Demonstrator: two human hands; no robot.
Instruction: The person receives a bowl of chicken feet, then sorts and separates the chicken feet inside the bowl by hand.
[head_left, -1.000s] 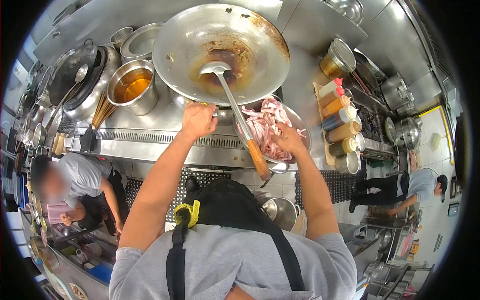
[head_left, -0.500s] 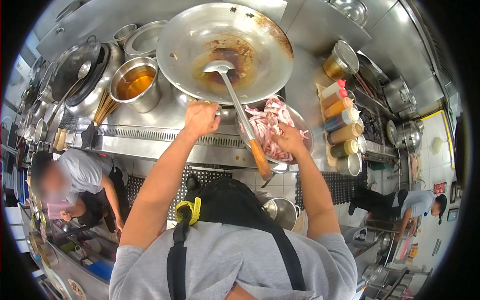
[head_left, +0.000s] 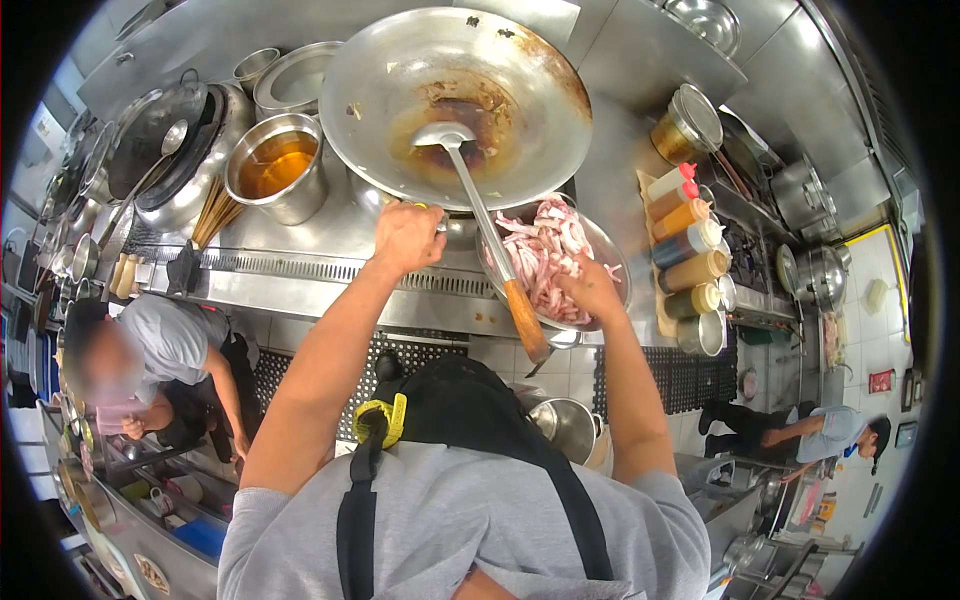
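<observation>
My left hand (head_left: pixel 408 236) is closed around the handle at the near rim of a large wok (head_left: pixel 365 85), which has brown, oily liquid in its bottom. A wok spatula (head_left: pixel 470 180) rests head-down in the wok, its wooden handle reaching over the near rim. No hand touches it. To the right, beside the wok, a metal bowl (head_left: pixel 612 250) holds pale pink raw meat strips (head_left: pixel 535 250). My right hand (head_left: pixel 592 290) is in that bowl, its fingers curled into the strips and its fingertips partly hidden among them.
A steel pot of amber liquid (head_left: pixel 285 205) stands left of the wok. Several squeeze bottles (head_left: pixel 690 235) line the right side. Below the counter edge stands a metal pot (head_left: pixel 565 425). One co-worker (head_left: pixel 175 335) is at the left, another (head_left: pixel 830 435) at the far right.
My right hand has shifted slightly within the meat strips. My left hand keeps its grip on the wok handle. The co-worker at the right has changed arm position.
</observation>
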